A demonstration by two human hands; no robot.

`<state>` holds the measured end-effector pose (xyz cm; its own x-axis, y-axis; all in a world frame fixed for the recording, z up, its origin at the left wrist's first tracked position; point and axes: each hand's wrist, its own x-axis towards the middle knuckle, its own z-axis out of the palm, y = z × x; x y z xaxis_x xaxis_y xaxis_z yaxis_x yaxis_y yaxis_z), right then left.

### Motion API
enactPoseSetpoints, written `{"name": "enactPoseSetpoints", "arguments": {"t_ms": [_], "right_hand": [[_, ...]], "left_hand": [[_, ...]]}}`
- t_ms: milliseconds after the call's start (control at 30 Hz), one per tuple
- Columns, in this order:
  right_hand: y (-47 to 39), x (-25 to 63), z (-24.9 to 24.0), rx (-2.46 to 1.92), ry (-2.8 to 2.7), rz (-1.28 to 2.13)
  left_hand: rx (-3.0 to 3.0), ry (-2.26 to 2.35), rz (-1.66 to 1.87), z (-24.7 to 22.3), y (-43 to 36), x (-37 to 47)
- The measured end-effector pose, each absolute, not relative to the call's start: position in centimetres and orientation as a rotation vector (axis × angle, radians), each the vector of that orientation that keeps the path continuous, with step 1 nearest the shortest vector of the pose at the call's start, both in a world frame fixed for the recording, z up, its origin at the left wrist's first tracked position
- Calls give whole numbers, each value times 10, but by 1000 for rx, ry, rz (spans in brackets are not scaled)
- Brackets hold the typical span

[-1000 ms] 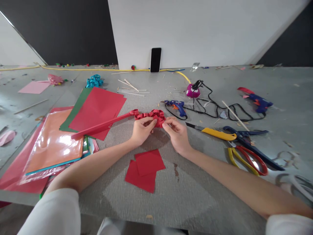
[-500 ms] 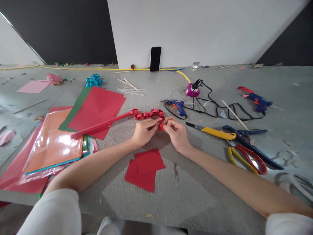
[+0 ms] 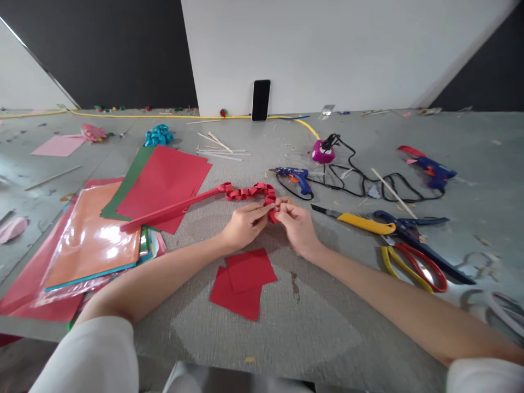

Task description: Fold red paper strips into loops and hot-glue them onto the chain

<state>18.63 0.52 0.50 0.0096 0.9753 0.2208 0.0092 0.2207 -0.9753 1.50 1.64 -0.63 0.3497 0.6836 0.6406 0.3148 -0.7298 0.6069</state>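
Observation:
A red paper chain (image 3: pixel 245 192) of small loops lies across the middle of the table, joined at its left to a long red paper strip (image 3: pixel 176 208). My left hand (image 3: pixel 245 222) pinches the chain's near right end from the left. From the other side my right hand (image 3: pixel 297 222) closes its thumb and fingers on the same end. The fingertips of both hands meet there and hide part of the last loop. Two red paper squares (image 3: pixel 250 270), overlapping, lie flat just below my hands.
Red sheets (image 3: pixel 164 174) and a plastic-wrapped orange pack (image 3: pixel 94 229) lie left. A blue glue gun (image 3: pixel 301 177), its black cord, a yellow utility knife (image 3: pixel 364 222) and scissors (image 3: pixel 421 267) occupy the right. A phone (image 3: pixel 261 100) leans on the wall behind.
Both hands stay at the chain's end; the left fingers have shifted slightly and straightened over the loop. The other things lie as before, apart from a slight camera shift.

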Motion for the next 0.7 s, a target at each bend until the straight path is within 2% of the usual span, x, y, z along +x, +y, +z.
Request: {"name": "enactPoseSetpoints", "arguments": {"t_ms": [500,700], "right_hand": [[6,186,3,-1048,-1263,1070],[5,185,2,-1035,-1263,1086]], "left_hand": [[2313,885,1370,-8,12,16],[2421,954,1263,-8,10,14]]}}
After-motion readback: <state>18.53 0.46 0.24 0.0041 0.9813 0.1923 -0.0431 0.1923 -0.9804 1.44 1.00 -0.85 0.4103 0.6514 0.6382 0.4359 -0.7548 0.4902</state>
